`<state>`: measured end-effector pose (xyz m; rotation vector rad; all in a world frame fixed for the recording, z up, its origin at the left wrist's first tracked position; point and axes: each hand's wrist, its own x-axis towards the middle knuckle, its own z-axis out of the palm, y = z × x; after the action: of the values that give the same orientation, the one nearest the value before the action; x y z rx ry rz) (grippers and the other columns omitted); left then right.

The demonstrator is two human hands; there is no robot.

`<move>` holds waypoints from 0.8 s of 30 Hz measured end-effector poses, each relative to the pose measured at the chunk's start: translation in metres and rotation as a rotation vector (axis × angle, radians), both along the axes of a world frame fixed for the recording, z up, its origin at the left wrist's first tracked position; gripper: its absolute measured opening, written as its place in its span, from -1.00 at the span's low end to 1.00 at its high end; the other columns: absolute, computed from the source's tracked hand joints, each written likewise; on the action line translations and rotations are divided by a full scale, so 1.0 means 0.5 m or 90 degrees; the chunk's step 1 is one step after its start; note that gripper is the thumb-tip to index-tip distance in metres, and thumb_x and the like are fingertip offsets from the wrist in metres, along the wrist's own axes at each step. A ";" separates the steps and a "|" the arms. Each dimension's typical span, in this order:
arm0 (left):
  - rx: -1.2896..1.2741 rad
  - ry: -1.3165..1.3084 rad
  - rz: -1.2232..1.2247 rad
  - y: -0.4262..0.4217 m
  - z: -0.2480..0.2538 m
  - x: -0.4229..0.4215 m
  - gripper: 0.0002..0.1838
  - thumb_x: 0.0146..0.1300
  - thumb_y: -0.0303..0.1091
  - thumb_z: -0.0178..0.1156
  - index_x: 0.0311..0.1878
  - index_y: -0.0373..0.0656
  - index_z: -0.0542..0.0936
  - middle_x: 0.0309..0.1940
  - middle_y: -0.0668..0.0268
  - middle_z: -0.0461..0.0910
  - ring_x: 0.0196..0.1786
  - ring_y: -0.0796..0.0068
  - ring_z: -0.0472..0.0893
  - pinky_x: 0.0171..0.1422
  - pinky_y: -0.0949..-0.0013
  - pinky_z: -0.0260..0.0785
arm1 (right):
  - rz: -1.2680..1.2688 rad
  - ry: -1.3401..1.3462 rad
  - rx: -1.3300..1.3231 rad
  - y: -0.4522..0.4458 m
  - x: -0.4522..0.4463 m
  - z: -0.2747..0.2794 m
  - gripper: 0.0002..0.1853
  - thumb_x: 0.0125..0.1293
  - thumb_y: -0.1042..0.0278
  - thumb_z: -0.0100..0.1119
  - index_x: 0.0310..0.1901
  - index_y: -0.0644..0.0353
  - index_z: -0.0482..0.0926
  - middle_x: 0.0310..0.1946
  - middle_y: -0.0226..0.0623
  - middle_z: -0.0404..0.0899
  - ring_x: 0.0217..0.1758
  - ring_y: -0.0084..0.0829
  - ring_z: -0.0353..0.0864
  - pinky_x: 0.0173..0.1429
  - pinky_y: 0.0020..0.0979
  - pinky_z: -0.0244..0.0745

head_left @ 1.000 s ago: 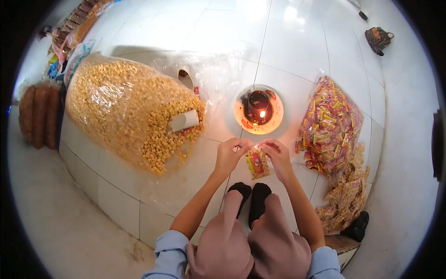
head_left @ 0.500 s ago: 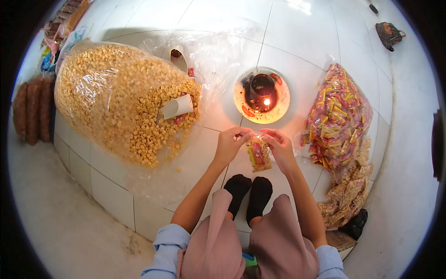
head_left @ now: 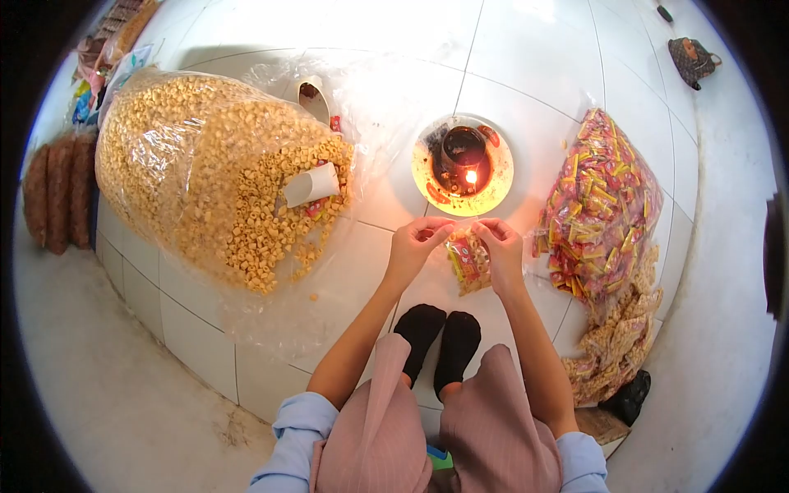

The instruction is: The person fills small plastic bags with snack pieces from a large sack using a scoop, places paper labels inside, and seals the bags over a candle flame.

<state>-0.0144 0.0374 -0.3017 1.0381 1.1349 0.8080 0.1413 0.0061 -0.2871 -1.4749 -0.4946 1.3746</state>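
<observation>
The left hand and right hand held a small clear packet by its top edge, just on the near side of a plate bearing a small flame. Each hand's fingers were closed in a narrow pinch of thumb and forefinger, apparently to draw the film taut between them, while the snack pieces and a red-yellow sachet hung lower, away from the heat. Whether the film touched the flame could not be told. The plate sat centrally on the floor, seemingly for both hands to reach. To the left, a large bag of snacks lay with its mouth toward the middle, a white scoop resting handily inside; to the right stood a bag of sachets, with filled packets heaped at its near side.
</observation>
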 end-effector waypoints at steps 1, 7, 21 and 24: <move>-0.005 0.007 -0.004 -0.001 0.000 0.000 -0.80 0.11 -0.32 0.23 -0.28 -0.27 0.60 -0.40 0.36 0.60 -0.34 0.66 0.54 -0.25 0.59 0.36 | -0.006 0.004 0.002 0.003 0.001 -0.004 -0.83 0.14 0.40 0.18 -0.32 0.34 0.52 -0.42 -0.36 0.54 -0.35 -0.65 0.49 -0.20 -0.62 0.39; -0.029 -0.034 0.043 -0.003 -0.020 -0.008 -0.79 0.12 -0.31 0.22 -0.30 -0.28 0.58 -0.41 0.34 0.60 -0.35 0.67 0.53 -0.23 0.59 0.36 | -0.002 -0.017 -0.005 0.016 0.003 -0.016 -0.80 0.12 0.38 0.21 -0.32 0.36 0.52 -0.41 -0.34 0.55 -0.34 -0.63 0.50 -0.20 -0.61 0.40; -0.157 -0.107 0.104 0.018 -0.036 0.001 -0.78 0.12 -0.40 0.20 -0.19 -0.31 0.54 -0.40 0.32 0.57 -0.34 0.63 0.53 -0.23 0.58 0.39 | 0.026 -0.087 -0.051 0.076 0.031 -0.056 -0.82 0.03 0.37 0.25 -0.43 0.34 0.60 -0.55 -0.44 0.53 -0.50 -0.68 0.43 -0.38 -0.61 0.31; -0.159 -0.125 0.140 0.025 -0.041 0.008 -0.80 0.11 -0.46 0.18 -0.21 -0.32 0.47 -0.39 0.27 0.56 -0.33 0.59 0.55 -0.22 0.56 0.41 | 0.063 -0.100 -0.089 0.095 0.043 -0.068 -0.88 0.07 0.46 0.22 -0.38 0.34 0.57 -0.50 -0.41 0.54 -0.44 -0.67 0.48 -0.31 -0.66 0.36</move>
<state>-0.0104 0.0500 -0.3221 0.6200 1.1587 0.8940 0.1626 0.0536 -0.3210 -1.7005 -0.5867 1.4004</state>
